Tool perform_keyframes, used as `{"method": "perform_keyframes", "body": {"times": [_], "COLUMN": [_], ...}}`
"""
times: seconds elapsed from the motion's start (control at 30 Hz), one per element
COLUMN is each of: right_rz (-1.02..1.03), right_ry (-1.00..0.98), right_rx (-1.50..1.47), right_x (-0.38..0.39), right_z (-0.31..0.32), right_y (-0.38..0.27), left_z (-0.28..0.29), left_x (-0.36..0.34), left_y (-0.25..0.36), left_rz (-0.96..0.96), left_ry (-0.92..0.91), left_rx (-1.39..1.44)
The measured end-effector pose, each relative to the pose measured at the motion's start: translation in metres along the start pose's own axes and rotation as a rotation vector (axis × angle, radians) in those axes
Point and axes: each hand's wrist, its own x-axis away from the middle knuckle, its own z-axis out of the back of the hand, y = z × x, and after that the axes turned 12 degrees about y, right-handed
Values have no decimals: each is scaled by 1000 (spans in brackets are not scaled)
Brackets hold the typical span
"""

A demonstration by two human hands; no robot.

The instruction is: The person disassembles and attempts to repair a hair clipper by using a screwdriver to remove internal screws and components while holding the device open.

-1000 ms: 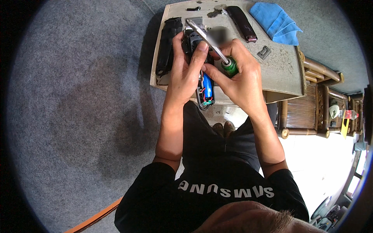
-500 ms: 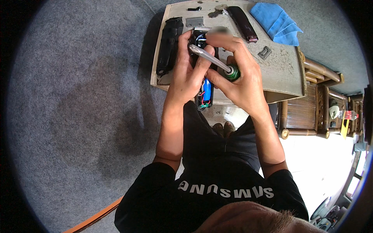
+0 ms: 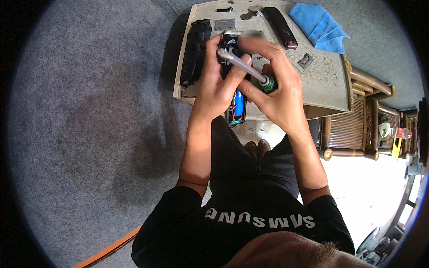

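Note:
An opened hair clipper (image 3: 238, 105) is held over the near edge of the table, its blue battery, red wires and green circuit board bared at the lower end. My left hand (image 3: 217, 85) is closed around its left side, with the thumb lying across the body. My right hand (image 3: 279, 82) grips the clipper's right side near the toothed blade. The same hand keeps a screwdriver (image 3: 243, 66) in its palm, the green handle under the fingers and the metal shaft slanting up and left across the clipper. A blurred patch covers part of the right fingertips.
On the pale wooden table (image 3: 328, 85) lie a black clipper housing (image 3: 196, 51), a dark maroon cover (image 3: 280, 27), a metal blade (image 3: 224, 24), a small grey part (image 3: 305, 60), a small black piece (image 3: 225, 10) and a blue cloth (image 3: 318, 27). Bamboo furniture (image 3: 346, 127) stands to the right.
The screwdriver's shaft and my left thumb have shifted very slightly, and the shaft looks a little blurred. Both hands keep their hold on the clipper.

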Motion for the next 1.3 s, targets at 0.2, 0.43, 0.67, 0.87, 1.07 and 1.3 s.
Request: {"method": "perform_keyframes", "body": {"times": [0.2, 0.43, 0.67, 0.87, 1.07, 1.3], "right_rz": [-187, -422, -571, -565, -593, -519], "right_ry": [39, 137, -13, -29, -34, 1], "right_rx": [-135, -184, -188, -238, -242, -162], "right_x": [2, -1, -11, -11, -10, -7], "right_z": [5, 3, 9, 7, 8, 6], "right_y": [-6, 0, -12, -8, -8, 0], "left_z": [-2, -4, -3, 0, -4, -2], "left_x": [3, 3, 3, 3, 3, 3], "left_y": [8, 15, 7, 5, 12, 16], "left_rz": [138, 236, 138, 155, 161, 259], "left_ry": [43, 7, -7, -36, -6, -15], "left_rx": [94, 134, 147, 158, 141, 221]}}
